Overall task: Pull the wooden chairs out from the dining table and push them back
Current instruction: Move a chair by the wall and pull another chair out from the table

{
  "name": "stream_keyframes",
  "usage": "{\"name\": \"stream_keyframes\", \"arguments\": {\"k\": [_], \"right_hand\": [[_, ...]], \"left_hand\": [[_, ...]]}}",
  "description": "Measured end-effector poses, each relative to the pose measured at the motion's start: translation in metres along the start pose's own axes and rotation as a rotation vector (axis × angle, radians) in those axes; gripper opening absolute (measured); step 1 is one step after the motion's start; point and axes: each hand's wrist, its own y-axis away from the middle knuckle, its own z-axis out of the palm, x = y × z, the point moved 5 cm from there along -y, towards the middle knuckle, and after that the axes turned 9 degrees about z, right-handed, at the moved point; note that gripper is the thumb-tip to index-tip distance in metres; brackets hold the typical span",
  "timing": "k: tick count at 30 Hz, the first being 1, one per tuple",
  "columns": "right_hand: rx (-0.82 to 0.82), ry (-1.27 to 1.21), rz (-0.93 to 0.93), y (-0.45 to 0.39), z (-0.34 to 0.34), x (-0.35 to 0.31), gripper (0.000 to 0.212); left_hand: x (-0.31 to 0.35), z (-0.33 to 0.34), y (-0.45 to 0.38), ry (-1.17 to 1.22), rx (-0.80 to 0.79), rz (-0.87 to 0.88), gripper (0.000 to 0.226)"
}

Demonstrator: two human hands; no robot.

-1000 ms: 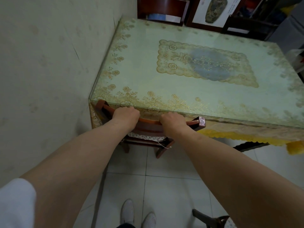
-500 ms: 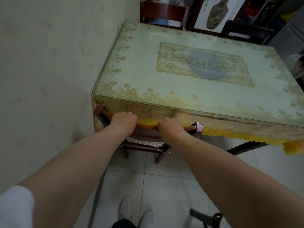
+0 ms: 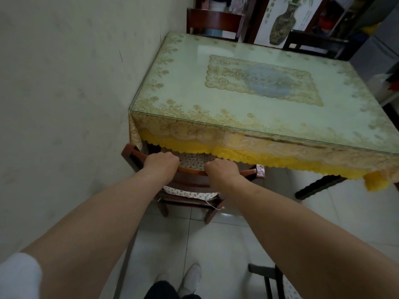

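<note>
both hands are curling tight over the top rail of the wooden chair [image 3: 190, 175] at the near end of the dining table [image 3: 259, 124] — the left hand [image 3: 160, 164] toward the wall side, the right hand [image 3: 222, 170] toward the open side, fingers wrapped over the rail's far edge with knuckles facing up. the chair is sitting beside the wall [image 3: 64, 83], its patterned seat cushion [image 3: 192, 159] partly showing and partly tucked beneath the yellow fringe of the tablecloth [image 3: 237, 156], so it is looking only partway out. judging by this, the task is sitting at an early or middle stage for this chair: it is neither fully clear of the table nor pushed home, and the chairs at the far end [image 3: 216, 20] are looking tucked in. the chair is facing the table, its back toward the person — the top rail's long axis is running across the view, roughly parallel to the near table edge, while any sliding is going to run square to that edge.
</note>
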Motion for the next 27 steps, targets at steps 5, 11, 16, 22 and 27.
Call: {"name": "stream_keyframes", "arguments": {"k": [5,11,16,22,27], "right_hand": [[0.010,-0.015,0.029,0.037,0.014,-0.014,0.013],[0.033,-0.036,0.062,0.091,0.039,-0.037,0.022],[0.013,-0.021,0.078,0.136,0.046,-0.043,0.023],[0.023,-0.021,0.047,0.191,0.057,-0.053,0.019],[0.044,-0.015,0.005,0.242,0.078,-0.060,0.021]], "left_hand": [[0.013,0.012,0.038,0.002,0.013,0.015,0.016],[0.031,0.037,0.092,0.010,0.019,0.050,0.020],[0.051,0.042,0.133,-0.025,0.023,0.061,0.022],[0.075,0.057,0.184,-0.032,0.024,0.047,0.021],[0.104,0.081,0.228,-0.008,0.023,0.017,0.021]]}}
